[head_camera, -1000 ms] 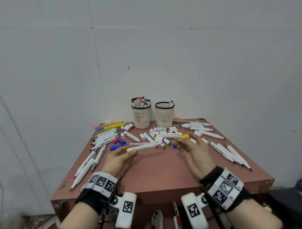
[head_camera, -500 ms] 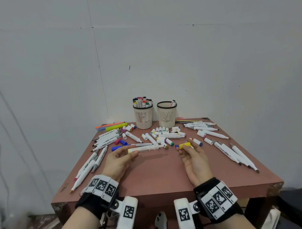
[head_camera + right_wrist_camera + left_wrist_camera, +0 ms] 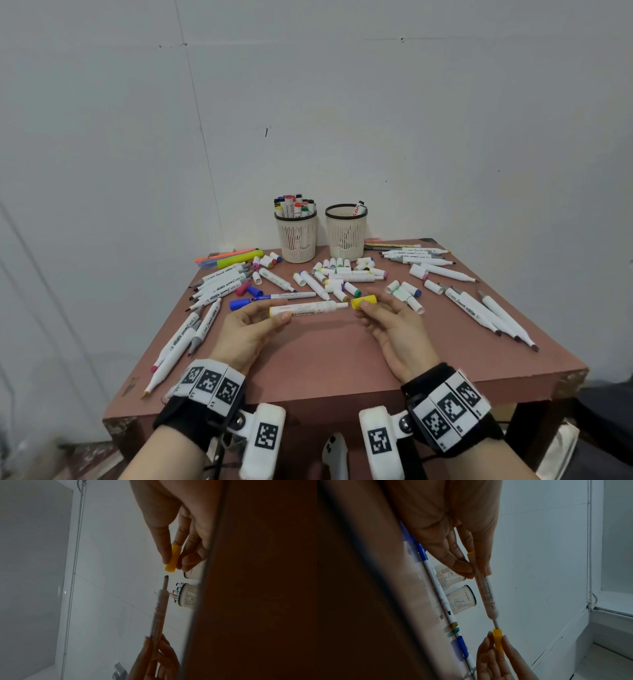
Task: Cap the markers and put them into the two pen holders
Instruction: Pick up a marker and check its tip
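My left hand (image 3: 263, 317) pinches a white marker with a yellow end (image 3: 308, 308) near its back, holding it level above the table, tip pointing right. My right hand (image 3: 371, 310) pinches a yellow cap (image 3: 364, 302) just off that bare tip; a small gap shows between tip (image 3: 166, 576) and cap (image 3: 172, 561) in the right wrist view. The left wrist view shows the marker (image 3: 488, 595) aimed at the cap (image 3: 498, 638). Two white mesh pen holders stand at the back: the left holder (image 3: 296, 236) holds several capped markers, the right holder (image 3: 346, 231) holds one.
The brown table (image 3: 325, 370) carries many loose markers and caps: a row at the left (image 3: 219, 284), a cluster of caps in the middle (image 3: 342, 274), long white markers at the right (image 3: 479, 308). A blue pen (image 3: 274, 298) lies just behind the held marker. A white wall stands behind.
My right hand has drawn back from the cap pile toward the middle with the yellow cap, bringing it up to the marker's tip. My left hand kept the marker almost still.
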`<state>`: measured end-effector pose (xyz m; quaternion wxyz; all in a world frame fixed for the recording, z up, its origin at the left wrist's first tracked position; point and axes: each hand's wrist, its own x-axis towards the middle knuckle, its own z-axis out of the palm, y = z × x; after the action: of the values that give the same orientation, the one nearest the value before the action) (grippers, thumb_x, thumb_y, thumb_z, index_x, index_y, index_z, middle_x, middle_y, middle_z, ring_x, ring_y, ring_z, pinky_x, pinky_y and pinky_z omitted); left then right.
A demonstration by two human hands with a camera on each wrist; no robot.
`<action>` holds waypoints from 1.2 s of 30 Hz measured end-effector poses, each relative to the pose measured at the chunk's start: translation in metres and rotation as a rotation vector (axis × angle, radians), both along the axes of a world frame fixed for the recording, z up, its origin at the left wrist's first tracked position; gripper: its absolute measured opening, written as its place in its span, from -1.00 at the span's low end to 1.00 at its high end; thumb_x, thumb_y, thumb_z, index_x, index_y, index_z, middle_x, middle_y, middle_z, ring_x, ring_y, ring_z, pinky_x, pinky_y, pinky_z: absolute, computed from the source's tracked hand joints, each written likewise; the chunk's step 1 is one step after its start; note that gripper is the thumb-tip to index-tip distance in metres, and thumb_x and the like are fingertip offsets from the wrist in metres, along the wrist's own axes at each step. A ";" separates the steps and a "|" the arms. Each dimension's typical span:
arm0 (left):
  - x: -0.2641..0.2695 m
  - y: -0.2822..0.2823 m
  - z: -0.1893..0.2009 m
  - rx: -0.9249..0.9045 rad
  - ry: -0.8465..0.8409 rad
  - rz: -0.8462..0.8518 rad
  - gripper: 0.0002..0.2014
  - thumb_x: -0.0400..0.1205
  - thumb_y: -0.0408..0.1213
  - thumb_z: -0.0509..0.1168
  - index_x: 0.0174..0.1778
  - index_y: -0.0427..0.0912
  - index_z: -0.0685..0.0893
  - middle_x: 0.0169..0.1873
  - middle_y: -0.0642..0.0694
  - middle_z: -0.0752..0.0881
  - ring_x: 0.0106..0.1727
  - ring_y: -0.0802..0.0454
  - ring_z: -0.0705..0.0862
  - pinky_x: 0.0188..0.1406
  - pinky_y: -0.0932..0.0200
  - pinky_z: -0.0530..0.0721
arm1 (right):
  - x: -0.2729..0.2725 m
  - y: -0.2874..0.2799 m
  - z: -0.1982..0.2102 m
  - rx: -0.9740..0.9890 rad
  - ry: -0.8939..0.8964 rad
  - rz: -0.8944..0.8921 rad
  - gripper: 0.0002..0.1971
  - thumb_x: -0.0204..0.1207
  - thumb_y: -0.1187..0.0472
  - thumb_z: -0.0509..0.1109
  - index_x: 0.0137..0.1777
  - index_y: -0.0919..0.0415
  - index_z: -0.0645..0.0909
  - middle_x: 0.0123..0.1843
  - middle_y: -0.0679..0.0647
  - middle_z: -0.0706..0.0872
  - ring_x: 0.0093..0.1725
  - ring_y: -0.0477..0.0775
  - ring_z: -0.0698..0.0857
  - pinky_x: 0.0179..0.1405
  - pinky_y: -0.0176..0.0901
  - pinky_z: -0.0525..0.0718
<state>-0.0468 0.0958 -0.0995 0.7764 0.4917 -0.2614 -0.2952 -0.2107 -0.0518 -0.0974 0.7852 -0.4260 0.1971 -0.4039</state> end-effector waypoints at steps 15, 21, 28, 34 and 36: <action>-0.006 -0.001 -0.001 0.128 -0.073 0.007 -0.65 0.22 -0.43 0.47 -0.06 -0.35 0.73 -0.25 -0.21 0.81 -0.28 0.05 0.78 -0.26 0.34 0.73 | 0.001 0.006 -0.005 -0.255 0.234 0.050 -0.80 0.36 0.49 0.52 -0.09 0.24 0.69 -0.11 0.21 0.79 -0.03 0.19 0.73 0.13 0.09 0.67; -0.008 -0.002 -0.003 0.218 -0.125 0.022 -0.85 0.39 -0.47 0.45 -0.15 -0.39 0.76 -0.38 -0.23 0.78 -0.41 0.08 0.71 -0.36 0.38 0.70 | 0.002 0.007 -0.005 -0.286 0.230 0.006 -0.81 0.37 0.53 0.49 -0.17 0.23 0.71 -0.18 0.15 0.79 -0.09 0.09 0.75 0.03 -0.08 0.74; -0.013 -0.004 0.003 0.265 -0.115 0.066 -0.78 0.48 -0.36 0.43 -0.26 -0.52 0.70 -0.50 -0.24 0.72 -0.56 0.07 0.65 -0.54 0.35 0.65 | 0.005 0.006 -0.005 -0.352 0.276 0.012 -0.77 0.39 0.57 0.46 -0.22 0.21 0.69 -0.21 0.10 0.77 -0.15 0.01 0.73 -0.15 -0.24 0.75; -0.013 -0.005 0.004 0.329 -0.128 0.067 -0.71 0.53 -0.31 0.42 -0.28 -0.55 0.67 -0.58 -0.17 0.68 -0.66 0.13 0.58 -0.64 0.40 0.57 | 0.005 0.005 -0.006 -0.429 0.275 0.001 -0.74 0.36 0.56 0.49 -0.26 0.16 0.68 -0.26 0.07 0.74 -0.23 -0.07 0.68 -0.30 -0.35 0.69; -0.012 -0.005 0.004 0.341 -0.139 0.083 -0.71 0.53 -0.30 0.42 -0.36 -0.50 0.65 -0.62 -0.15 0.66 -0.69 0.13 0.55 -0.66 0.39 0.54 | 0.005 0.005 -0.006 -0.438 0.271 0.014 -0.75 0.37 0.55 0.49 -0.26 0.16 0.68 -0.26 0.07 0.74 -0.22 -0.06 0.68 -0.28 -0.33 0.69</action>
<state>-0.0584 0.0909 -0.0955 0.6733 0.6458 -0.2401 -0.2682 -0.2054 -0.0467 -0.1038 0.6435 -0.6374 0.2054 -0.3708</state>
